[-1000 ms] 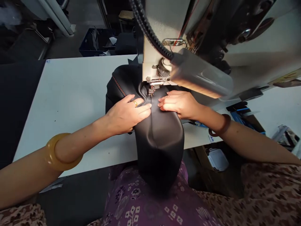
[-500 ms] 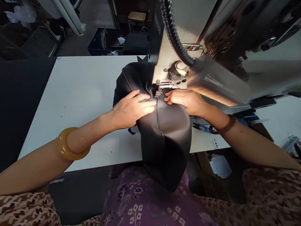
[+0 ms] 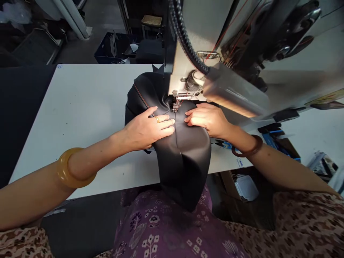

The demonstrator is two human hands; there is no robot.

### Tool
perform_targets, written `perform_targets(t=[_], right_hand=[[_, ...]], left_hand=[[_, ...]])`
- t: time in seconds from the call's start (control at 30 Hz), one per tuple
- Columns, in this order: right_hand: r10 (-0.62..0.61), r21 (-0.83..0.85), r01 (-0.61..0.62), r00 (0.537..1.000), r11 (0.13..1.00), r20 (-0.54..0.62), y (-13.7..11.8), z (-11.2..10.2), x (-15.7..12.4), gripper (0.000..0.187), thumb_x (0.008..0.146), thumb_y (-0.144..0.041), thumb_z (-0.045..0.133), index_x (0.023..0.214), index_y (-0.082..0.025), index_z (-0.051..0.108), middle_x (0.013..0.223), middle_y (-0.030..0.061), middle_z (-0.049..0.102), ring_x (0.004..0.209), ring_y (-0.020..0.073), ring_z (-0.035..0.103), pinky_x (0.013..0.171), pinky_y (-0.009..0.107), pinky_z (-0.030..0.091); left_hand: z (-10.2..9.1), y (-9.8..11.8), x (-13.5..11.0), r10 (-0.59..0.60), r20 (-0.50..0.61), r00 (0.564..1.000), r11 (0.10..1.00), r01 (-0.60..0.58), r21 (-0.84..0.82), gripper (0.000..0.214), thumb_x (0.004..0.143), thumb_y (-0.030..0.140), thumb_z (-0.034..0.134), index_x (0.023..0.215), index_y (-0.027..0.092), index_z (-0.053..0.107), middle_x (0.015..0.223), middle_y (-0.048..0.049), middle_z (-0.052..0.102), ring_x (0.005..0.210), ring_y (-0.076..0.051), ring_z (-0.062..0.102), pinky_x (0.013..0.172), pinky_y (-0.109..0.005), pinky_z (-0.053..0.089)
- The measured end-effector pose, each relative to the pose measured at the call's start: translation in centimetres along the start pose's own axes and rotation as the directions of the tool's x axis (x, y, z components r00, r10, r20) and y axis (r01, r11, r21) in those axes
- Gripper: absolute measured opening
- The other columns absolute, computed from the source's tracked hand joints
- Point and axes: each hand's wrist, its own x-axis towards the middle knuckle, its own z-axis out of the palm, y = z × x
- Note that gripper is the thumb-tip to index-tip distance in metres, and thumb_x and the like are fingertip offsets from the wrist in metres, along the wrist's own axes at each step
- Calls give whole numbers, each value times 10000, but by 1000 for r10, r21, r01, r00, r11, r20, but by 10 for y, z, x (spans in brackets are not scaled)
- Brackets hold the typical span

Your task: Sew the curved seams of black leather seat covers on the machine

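A black leather cover (image 3: 185,154) with a red-stitched seam lies over the sewing machine's post, its lower end hanging into my lap. My left hand (image 3: 147,129), with a gold ring, lies flat on the cover left of its centre seam, fingers together and stretched toward the presser foot (image 3: 175,104). My right hand (image 3: 206,120) presses flat on the cover right of the seam, fingertips close to the foot. Both hands hold the leather down on either side of the needle. The sewing machine head (image 3: 242,61) looms over them.
The white table (image 3: 80,107) stretches to the left, with a dark panel beyond its left edge. A blue-handled tool (image 3: 225,144) lies on the table under my right wrist. Boxes and a white container (image 3: 245,186) sit below at the right. A dark crate (image 3: 113,48) stands behind the table.
Both hands stay pressed on the cover beside the presser foot, shifting a little with the leather. The camera view has swayed slightly.
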Motion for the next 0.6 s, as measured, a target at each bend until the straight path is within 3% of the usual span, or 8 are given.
perform_targets(t=[0.17, 0.3, 0.43, 0.5, 0.6], right_hand=[[84, 121, -82, 996, 989, -8, 6, -3, 6, 327, 913, -351, 372, 699, -223, 584, 790, 61, 674, 846, 218, 637, 775, 405, 521], [88, 285, -84, 996, 955, -1, 16, -4, 16, 348, 916, -430, 340, 845, -225, 612, 872, 84, 666, 932, 228, 625, 808, 403, 539], [203, 282, -191, 979, 940, -14, 23, 4, 11, 288, 876, -427, 426, 983, -234, 610, 996, 77, 665, 1041, 248, 597, 898, 433, 509], [313, 237, -285, 945, 929, -91, 16, 7, -4, 250, 847, -366, 482, 1024, -231, 596, 1095, 76, 645, 1088, 250, 577, 943, 437, 480], [498, 256, -446, 845, 858, -197, -12, 5, -36, 274, 810, -273, 496, 1071, -212, 553, 1121, 86, 623, 1074, 235, 578, 856, 384, 510]], left_hand=[[4, -8, 2, -40, -26, 999, 998, 39, -56, 517, 756, 63, 450, 1241, 225, 527, 1308, -47, 561, 1203, -231, 506, 1040, -489, 362], [7, -20, 4, -115, -42, 992, 989, 111, -103, 476, 794, 70, 425, 1217, 236, 565, 1282, -48, 582, 1216, -216, 501, 1043, -488, 368], [12, -24, 1, -140, -28, 990, 982, 135, -133, 509, 770, 49, 439, 1226, 241, 559, 1327, -48, 544, 1277, -206, 438, 1078, -485, 327], [11, -20, -4, -130, 7, 992, 980, 129, -151, 567, 727, 20, 447, 1245, 230, 543, 1367, -55, 505, 1318, -226, 386, 1082, -510, 310], [1, -9, -11, -125, 74, 989, 969, 137, -204, 707, 651, -6, 458, 1306, 258, 478, 1409, -29, 458, 1363, -268, 305, 1064, -553, 311]])
